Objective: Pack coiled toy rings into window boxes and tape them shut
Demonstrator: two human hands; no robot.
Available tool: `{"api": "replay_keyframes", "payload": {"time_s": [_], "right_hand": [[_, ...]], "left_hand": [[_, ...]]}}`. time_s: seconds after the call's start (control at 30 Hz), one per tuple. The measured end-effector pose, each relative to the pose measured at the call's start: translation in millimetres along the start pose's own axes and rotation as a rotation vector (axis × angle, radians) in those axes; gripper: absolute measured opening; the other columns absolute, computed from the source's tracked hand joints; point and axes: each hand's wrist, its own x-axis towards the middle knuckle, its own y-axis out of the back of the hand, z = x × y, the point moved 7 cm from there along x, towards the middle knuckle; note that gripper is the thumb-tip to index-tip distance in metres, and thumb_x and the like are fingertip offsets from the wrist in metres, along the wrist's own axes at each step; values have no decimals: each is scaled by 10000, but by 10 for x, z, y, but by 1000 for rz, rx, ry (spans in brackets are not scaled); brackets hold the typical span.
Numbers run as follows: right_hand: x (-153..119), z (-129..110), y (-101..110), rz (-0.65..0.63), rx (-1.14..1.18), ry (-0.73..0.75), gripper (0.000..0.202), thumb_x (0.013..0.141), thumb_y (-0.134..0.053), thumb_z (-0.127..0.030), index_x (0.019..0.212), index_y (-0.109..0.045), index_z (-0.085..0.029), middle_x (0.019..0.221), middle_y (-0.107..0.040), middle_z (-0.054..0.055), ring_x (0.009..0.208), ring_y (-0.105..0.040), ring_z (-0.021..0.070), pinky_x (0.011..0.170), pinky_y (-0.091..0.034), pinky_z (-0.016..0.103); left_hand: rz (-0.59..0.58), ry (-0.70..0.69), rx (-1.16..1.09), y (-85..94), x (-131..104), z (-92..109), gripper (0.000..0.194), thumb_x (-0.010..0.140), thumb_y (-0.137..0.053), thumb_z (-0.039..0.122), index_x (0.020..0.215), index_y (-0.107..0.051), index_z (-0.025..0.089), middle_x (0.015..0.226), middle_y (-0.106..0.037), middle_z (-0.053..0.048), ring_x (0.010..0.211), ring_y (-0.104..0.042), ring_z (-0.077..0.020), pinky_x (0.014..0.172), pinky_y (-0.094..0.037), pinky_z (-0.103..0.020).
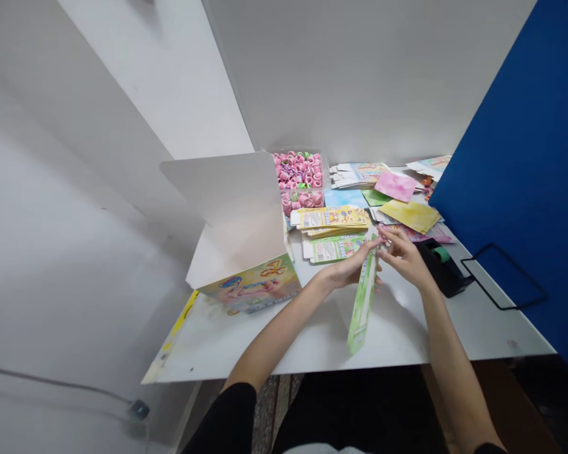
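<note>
My left hand [353, 270] is closed around a narrow green printed carton [365, 293], held tilted above the table with its long lower end towards me. At the carton's upper end, the bent fingers of my right hand [404, 257] pinch around the white end flaps. Something small and pink shows by those fingertips, too blurred to name. Just behind my left hand lie flat green cartons [334, 248] and a stack of yellow cartons [334, 218].
On the left stands a large open display box [260, 287], its white lid raised. A clear bin of pink and green rings [300, 170] sits at the back. Pink card [396, 186] and yellow cards [411, 215] lie behind my hands. A black tape dispenser [442, 268] is at right, near a blue partition [515, 157].
</note>
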Motion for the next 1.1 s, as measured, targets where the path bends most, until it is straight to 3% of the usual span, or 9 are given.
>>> {"api": "replay_keyframes", "payload": {"time_s": [0.13, 0.23, 0.37, 0.5, 0.63, 0.77, 0.93, 1.03, 1.1], "right_hand": [[-59, -129, -127, -30, -81, 85, 622, 927, -642, -310, 1522, -469, -363, 1425, -479, 101, 806, -641, 122, 670, -605, 286], [-65, -360, -181, -3, -95, 169, 623, 939, -610, -258, 1527, -427, -346, 1509, -421, 119, 930, -650, 161, 752, -620, 324], [36, -852, -25, 100, -162, 258, 382, 909, -654, -243, 1274, -555, -293, 1336, -492, 88, 672, -553, 93, 634, -580, 301], [184, -1379, 87, 29, -387, 298, 114, 923, -629, -227, 1033, -622, -257, 1101, -516, 45, 623, -527, 83, 564, -506, 269], [182, -1684, 52, -57, -622, 293, 100, 900, -642, -206, 987, -621, -250, 995, -543, 41, 561, -490, 90, 497, -437, 279], [90, -1780, -18, -191, -568, 305, 109, 877, -606, -132, 905, -621, -236, 1106, -556, 57, 646, -570, 103, 557, -483, 279], [68, -1824, -1, -299, -497, 374, 58, 907, -626, -177, 876, -655, -217, 1198, -572, 83, 862, -657, 164, 649, -516, 275], [89, -1796, -24, -362, -436, 363, 114, 930, -637, -214, 821, -668, -207, 1024, -659, 62, 783, -653, 146, 605, -484, 245], [94, -1697, -106, -496, -370, 280, 152, 931, -649, -230, 785, -683, -202, 803, -681, 17, 625, -620, 114, 526, -435, 226]], "left_hand": [[72, -127, 126, 87, -82, 171, 659, 820, -601, 742, 1122, -682, 163, 714, -616, 3, 604, -607, -150, 724, -559, -331], [83, -264, 229, 57, -242, 345, 602, 859, -579, 673, 1192, -694, 184, 882, -700, -38, 670, -597, -147, 716, -533, -299], [71, -449, 415, -28, -560, 597, 528, 840, -611, 596, 1194, -702, 215, 1087, -707, -68, 892, -628, -204, 737, -498, -276], [51, -575, 523, -106, -804, 768, 499, 841, -611, 567, 1186, -687, 215, 1151, -681, -81, 1108, -598, -280, 814, -490, -298], [25, -641, 572, -208, -941, 847, 481, 839, -643, 505, 1209, -651, 198, 1201, -650, -82, 1200, -559, -304, 997, -459, -377], [-40, -649, 572, -296, -1030, 849, 480, 839, -689, 463, 1226, -619, 187, 1210, -650, -86, 1199, -574, -310, 1028, -462, -417], [27, -666, 615, -252, -1074, 864, 608, 820, -761, 443, 1337, -552, 198, 1305, -625, -96, 1218, -579, -306, 1012, -475, -403], [46, -620, 707, -207, -1048, 831, 617, 828, -743, 506, 1334, -565, 201, 1272, -651, -93, 1175, -609, -313, 998, -485, -423], [79, -599, 768, -160, -1027, 808, 663, 811, -758, 535, 1362, -557, 225, 1269, -658, -87, 1173, -617, -316, 1003, -487, -434]]}}
